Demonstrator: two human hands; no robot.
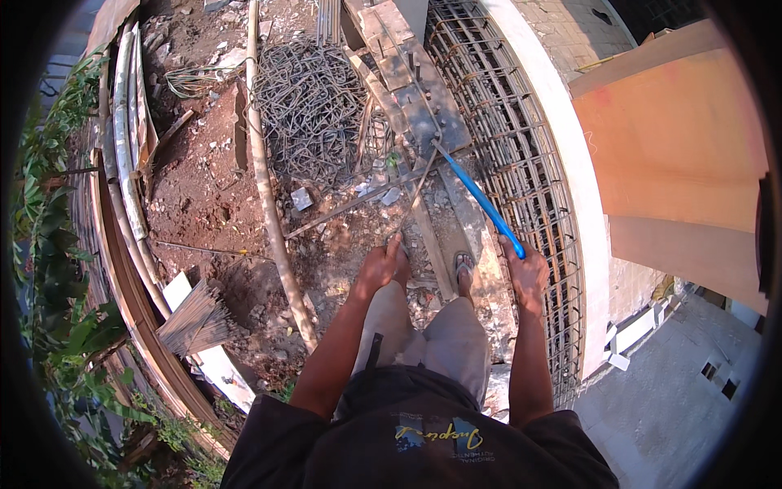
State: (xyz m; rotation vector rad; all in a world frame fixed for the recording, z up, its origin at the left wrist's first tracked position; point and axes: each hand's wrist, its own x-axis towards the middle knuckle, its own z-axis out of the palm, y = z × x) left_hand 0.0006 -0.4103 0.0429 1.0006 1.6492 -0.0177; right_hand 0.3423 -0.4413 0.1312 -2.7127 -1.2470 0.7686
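My right hand (pixel 528 273) is closed round the lower end of a blue-handled bar bender (pixel 481 198). The bender's far end rests by the metal pegs on a thick wooden bending board (pixel 452 126). My left hand (pixel 380 267) grips a thin steel rod (pixel 419 189), which slants up and right to the bender's head. Exactly how the rod sits among the pegs is too small to tell. Left of the board lies a tangled heap of bent steel stirrups (pixel 301 102).
A long rebar cage (pixel 521 155) runs along my right beside a pale wall edge (pixel 570 155). On my left are a wooden pole (pixel 265 179), a bundle of thin rods (pixel 195 322) and long pipes (pixel 126 122). Rubble and a grey block (pixel 301 199) lie ahead.
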